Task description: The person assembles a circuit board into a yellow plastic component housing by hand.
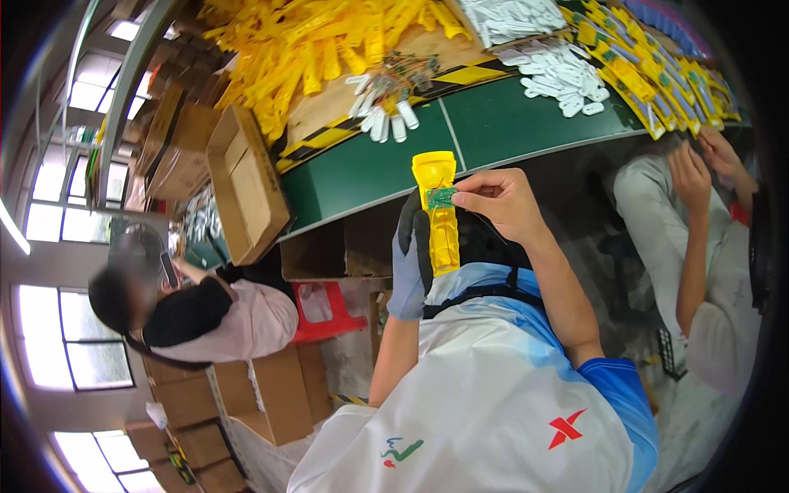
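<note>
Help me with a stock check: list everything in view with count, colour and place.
Held casing: one, yellow, centre
Circuit board: one, green, over the held casing
Loose casings: many, yellow, heaped top left
Wired parts: several, mixed colours, top centre
White pieces: many, white, two heaps right of top centre
Fitted casings: many, yellow with green and grey, top right
Workbench: one, green, across the top
Cardboard boxes: several, brown, left
Stool: one, red, left of centre
Co-workers: two, pale and black clothing, left and right
Windows: several, bright white, far left
Shirt: one, white and blue, bottom centre
Left grip: one, grey-and-black glove, holding the casing
Right grip: one, bare, pinching the board
</note>
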Demonstrator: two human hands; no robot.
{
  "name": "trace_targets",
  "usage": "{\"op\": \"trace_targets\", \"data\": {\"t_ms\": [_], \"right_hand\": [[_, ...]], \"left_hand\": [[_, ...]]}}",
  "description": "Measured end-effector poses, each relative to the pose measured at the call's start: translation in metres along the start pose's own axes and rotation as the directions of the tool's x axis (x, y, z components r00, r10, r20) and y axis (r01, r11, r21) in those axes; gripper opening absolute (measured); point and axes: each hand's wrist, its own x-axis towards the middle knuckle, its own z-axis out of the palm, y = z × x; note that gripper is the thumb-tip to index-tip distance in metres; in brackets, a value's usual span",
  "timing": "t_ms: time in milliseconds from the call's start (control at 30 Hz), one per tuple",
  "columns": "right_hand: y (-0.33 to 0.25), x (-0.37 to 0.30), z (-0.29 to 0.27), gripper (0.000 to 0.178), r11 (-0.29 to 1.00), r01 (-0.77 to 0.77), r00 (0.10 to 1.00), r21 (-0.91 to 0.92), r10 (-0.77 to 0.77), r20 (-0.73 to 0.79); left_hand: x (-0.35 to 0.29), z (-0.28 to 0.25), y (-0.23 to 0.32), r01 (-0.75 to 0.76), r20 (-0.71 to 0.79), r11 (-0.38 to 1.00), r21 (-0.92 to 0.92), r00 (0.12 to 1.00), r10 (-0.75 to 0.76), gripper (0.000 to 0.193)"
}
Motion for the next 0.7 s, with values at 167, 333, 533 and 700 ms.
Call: {"op": "trace_targets", "data": {"t_ms": [167,333,533,700], "right_hand": [[0.008,0.019,-0.026,0.015,0.999,-0.032,0.997,0.033,0.035,-0.073],[0.012,0.043,-0.033,0.010,0.990,-0.131,0.968,-0.044,0.118,-0.223],[0.007,0.063,-0.037,0.016,0.954,-0.226,0.957,-0.195,0.180,-0.228],[-0.004,0.069,-0.029,0.012,0.845,-0.130,0.982,-0.518,0.036,-0.188]], "left_hand": [[0.043,0.000,-0.018,0.033,0.119,0.995,-0.097,0.993,-0.021,0.042],[0.082,0.021,-0.026,0.151,-0.051,0.987,0.049,0.988,-0.148,0.027],[0.119,0.018,-0.035,0.163,-0.100,0.981,0.101,0.983,-0.153,0.023],[0.124,0.018,-0.021,0.242,-0.086,0.967,-0.078,0.965,-0.248,0.019]]}}
